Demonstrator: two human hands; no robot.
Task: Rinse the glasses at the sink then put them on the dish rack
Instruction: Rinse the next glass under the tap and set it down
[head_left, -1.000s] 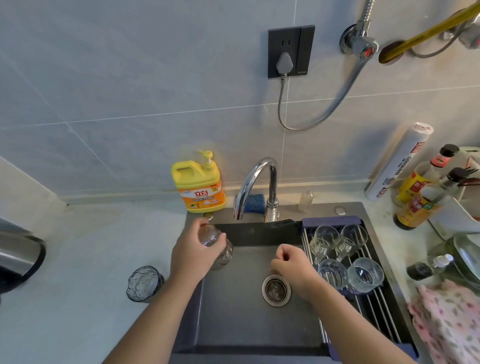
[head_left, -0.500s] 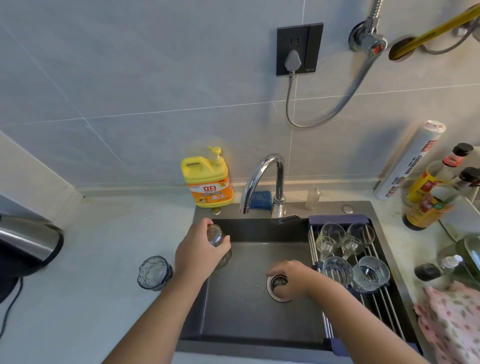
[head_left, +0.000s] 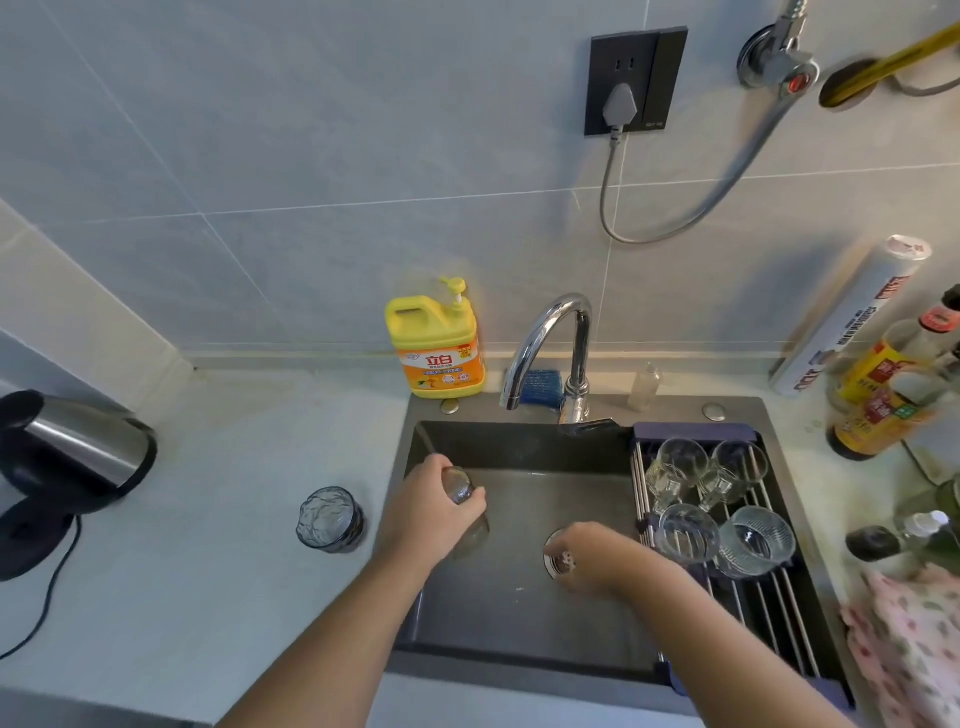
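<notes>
A clear glass (head_left: 466, 503) is held over the left part of the sink (head_left: 519, 447), tipped on its side. The left hand (head_left: 428, 514) grips it, fingers wrapped round its body so that much of it is covered. The right hand (head_left: 592, 558) reaches low into the sink over the drain (head_left: 557, 560). Its fingers curl downward, and whether they pinch anything cannot be told.

Four clear glasses (head_left: 685, 532) lie on the dish rack (head_left: 774, 613) that spans the right side of the sink, so that share of the job looks finished. The held glass is not yet on the rack. A blue-tinted glass (head_left: 330, 519) stands untouched on the table (head_left: 234, 561) just left of the sink and probably awaits rinsing.

No stream shows beneath the faucet (head_left: 550, 338) behind the sink, though thin water would be hard to see against the dark basin. The lower end of the held glass blurs into the basin floor, and the near corner of the rack is cut off by the right forearm.
</notes>
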